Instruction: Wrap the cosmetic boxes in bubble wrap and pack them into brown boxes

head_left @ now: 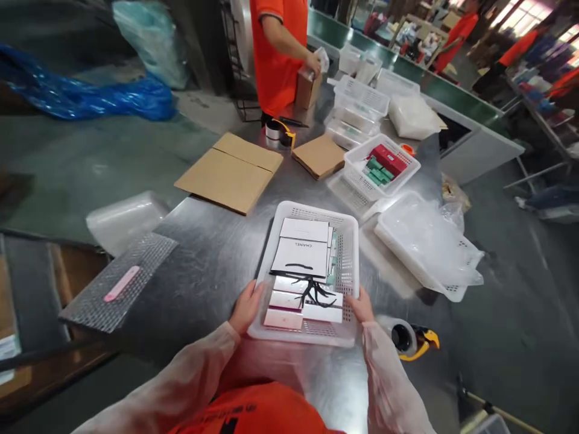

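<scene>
Head view: left hand [245, 307] and right hand [362, 306] clamped opposite sides of a white rectangular perforated-plastic basket [348, 241] over the grey metal table [217, 247]; it seemed light, stiff, best held there.

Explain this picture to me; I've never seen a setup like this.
There is no machine here: the view comes from a camera worn on a person's head, looking forward and down. Their bare left hand and right hand hold a white basket by its sides. In it lie white boxes and black strips. Around it on the metal table are flat cardboard and, at right, a tape dispenser. A co-worker in orange stands across the table.
</scene>
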`<state>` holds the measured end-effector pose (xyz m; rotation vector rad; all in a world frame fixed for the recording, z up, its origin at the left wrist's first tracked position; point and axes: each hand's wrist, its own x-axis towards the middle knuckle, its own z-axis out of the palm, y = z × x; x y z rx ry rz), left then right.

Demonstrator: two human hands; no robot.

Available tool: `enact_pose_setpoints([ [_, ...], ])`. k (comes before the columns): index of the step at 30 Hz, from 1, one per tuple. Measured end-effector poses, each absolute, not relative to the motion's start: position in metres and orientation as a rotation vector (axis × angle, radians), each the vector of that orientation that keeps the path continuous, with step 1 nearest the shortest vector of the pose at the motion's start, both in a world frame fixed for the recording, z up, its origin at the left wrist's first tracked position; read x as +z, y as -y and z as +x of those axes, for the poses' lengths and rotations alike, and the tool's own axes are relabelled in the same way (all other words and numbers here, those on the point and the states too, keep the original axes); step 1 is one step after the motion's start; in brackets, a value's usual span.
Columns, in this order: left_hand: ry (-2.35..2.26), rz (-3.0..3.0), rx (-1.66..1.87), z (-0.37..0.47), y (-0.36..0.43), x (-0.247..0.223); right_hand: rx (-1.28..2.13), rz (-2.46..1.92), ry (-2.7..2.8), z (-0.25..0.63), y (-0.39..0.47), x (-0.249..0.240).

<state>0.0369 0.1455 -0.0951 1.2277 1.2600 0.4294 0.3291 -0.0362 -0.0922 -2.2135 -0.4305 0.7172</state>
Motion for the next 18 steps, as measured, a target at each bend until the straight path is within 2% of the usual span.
enact_pose_setpoints([
  [6,-1.242,1.292,0.416,0.039,-0.150,-0.097,0.542,-2.329,0.531,0.328,0.025,-0.091],
  [10,-1.242,1.280,0.413,0.038,-0.149,-0.100,0.549,-2.309,0.534,0.328,0.024,-0.093],
  [18,-1.227,1.202,0.467,0.037,-0.149,-0.105,0.347,-2.207,0.487,0.319,0.026,-0.091],
])
